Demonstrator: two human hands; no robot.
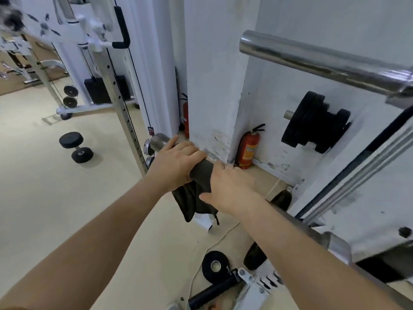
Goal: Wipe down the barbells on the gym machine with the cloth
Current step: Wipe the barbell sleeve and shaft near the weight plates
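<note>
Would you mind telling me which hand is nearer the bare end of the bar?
Left. The left hand grips right beside the bare end; the right hand sits farther along, on the cloth.

Two barbells point(312, 61) point(159, 142), two hands point(178, 163) point(230, 189), one cloth point(196, 198).

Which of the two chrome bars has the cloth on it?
The lower bar, wrapped in the dark cloth; the upper bar is bare.

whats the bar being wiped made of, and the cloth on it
Bar: looks like steel, chrome or brushed finish, going by the grey metallic sheen at its bare end. Cloth: soft fabric, matte dark olive-grey; it drapes and folds limply below the bar.
</note>
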